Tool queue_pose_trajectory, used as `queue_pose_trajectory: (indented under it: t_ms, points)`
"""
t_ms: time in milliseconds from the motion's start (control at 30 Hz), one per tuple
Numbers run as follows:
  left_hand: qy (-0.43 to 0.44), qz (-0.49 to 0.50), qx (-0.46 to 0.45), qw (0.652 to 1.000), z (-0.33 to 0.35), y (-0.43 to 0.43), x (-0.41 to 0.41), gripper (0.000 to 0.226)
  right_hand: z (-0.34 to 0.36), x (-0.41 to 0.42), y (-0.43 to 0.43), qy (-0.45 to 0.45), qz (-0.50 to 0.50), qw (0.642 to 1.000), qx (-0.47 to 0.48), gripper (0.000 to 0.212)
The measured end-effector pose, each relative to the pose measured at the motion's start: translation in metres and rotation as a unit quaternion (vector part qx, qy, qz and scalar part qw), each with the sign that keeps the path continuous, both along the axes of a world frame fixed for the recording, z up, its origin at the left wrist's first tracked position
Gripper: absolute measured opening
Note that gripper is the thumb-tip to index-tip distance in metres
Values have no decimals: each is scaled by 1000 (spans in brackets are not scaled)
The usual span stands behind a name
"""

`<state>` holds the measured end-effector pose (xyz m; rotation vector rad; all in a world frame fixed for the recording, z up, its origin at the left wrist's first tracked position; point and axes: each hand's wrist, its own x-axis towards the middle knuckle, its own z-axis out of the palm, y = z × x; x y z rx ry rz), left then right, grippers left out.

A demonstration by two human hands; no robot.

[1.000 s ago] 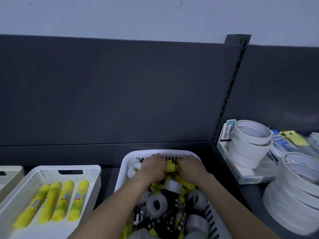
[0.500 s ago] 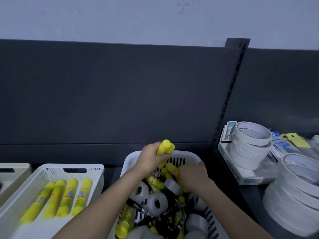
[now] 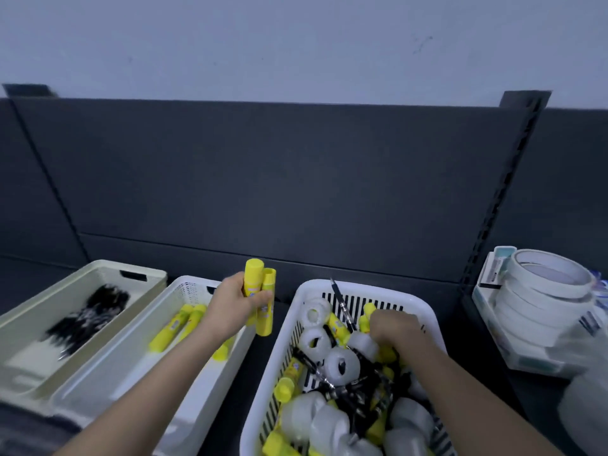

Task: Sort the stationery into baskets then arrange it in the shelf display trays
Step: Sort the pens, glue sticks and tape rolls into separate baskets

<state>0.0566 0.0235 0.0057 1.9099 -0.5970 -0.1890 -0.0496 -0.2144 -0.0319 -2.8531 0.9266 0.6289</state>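
Change since before: I am seeing the left hand (image 3: 230, 307) carrying its two yellow glue sticks (image 3: 258, 291) leftward, out of the mixed basket (image 3: 424, 311) toward the middle basket (image 3: 194, 284); the right hand (image 3: 393, 330) is staying down in the pile.
Head view, left hand: fingers and thumb are wrapping round both sticks, holding them upright and side by side above the gap between the two white baskets.
Head view, right hand: it is digging knuckles-up into the far part of the mixed basket, fingers curling down among the items; I cannot tell whether it is pinching anything.
Mixed basket: sitting near right, holding clear tape rolls (image 3: 340, 363), black pens and more yellow sticks in a jumble.
Middle basket: lying just left of it, with sorted glue sticks (image 3: 177, 327) resting flat inside.
Beige basket (image 3: 98, 268): sitting at the left, with dark pens (image 3: 92, 314) showing blurred inside.
Right edge: white tape rings (image 3: 546, 291) are standing stacked in a box on the shelf.
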Motion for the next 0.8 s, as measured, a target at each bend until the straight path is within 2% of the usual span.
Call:
queue_pose_trajectory:
  t_ms: [100, 233, 267, 333, 433, 533, 633, 700, 800]
  points:
    - [1, 4, 34, 999, -10, 17, 0, 22, -16, 12, 0, -9, -29, 998, 62, 22]
    - [16, 5, 52, 999, -18, 27, 5, 24, -14, 10, 3, -84, -70, 986, 127, 30]
    - [23, 5, 49, 999, -19, 29, 6, 24, -10, 8, 6, -111, -86, 981, 134, 28]
    - [36, 2, 46, 998, -19, 33, 10, 22, 3, 4, 13, -162, -101, 975, 117, 8]
    - [54, 0, 23, 998, -13, 42, 20, 15, 23, 6, 33, -221, -67, 969, 86, 16]
    - [84, 3, -14, 996, -2, 59, 37, 13, 41, 16, 74, -342, -33, 926, 157, 11]
    - [104, 10, -11, 995, 3, 90, 66, 16, 53, 33, 132, -393, -67, 839, 371, 4]
    - [99, 20, 61, 993, -1, 113, 88, 23, 52, 49, 169, -380, -85, 794, 467, 7]
    - [80, 16, 193, 978, -14, 135, 112, 19, 32, 85, 210, -337, -102, 791, 500, 16]
